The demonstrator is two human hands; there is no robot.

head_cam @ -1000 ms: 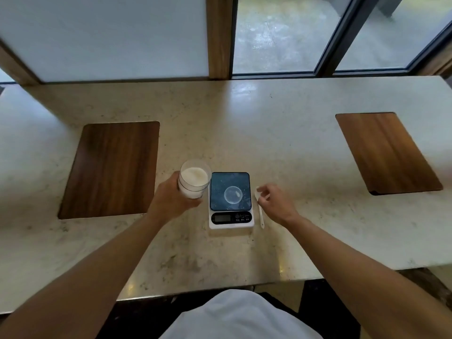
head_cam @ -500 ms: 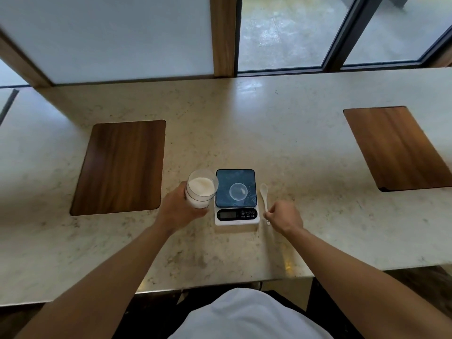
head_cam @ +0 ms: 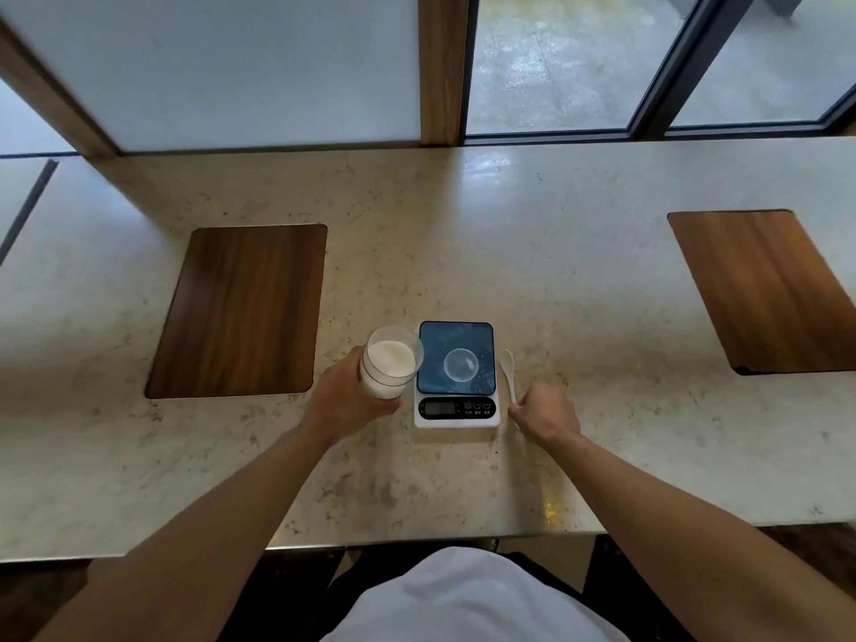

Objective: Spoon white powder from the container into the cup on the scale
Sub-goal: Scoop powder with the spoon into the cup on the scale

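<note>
A clear container [head_cam: 391, 361] half full of white powder is tilted toward the scale, with my left hand [head_cam: 345, 400] wrapped around its lower part. The white kitchen scale [head_cam: 457, 407] with a dark blue plate stands just right of it. A small clear cup [head_cam: 460, 364] sits in the middle of the plate and looks empty. A white spoon [head_cam: 508, 370] lies along the right side of the scale, bowl pointing away from me. My right hand [head_cam: 546, 417] pinches the near end of its handle.
The pale stone counter [head_cam: 463, 252] has a dark wooden inlay [head_cam: 243, 310] to the left and another wooden inlay [head_cam: 764, 289] at the right. Windows and a wooden post [head_cam: 442, 67] rise behind the back edge. The front edge runs just beyond my white shirt.
My right hand slid back from the spoon's bowl end to the near end of the handle and closed on it. The container stays held beside the scale.
</note>
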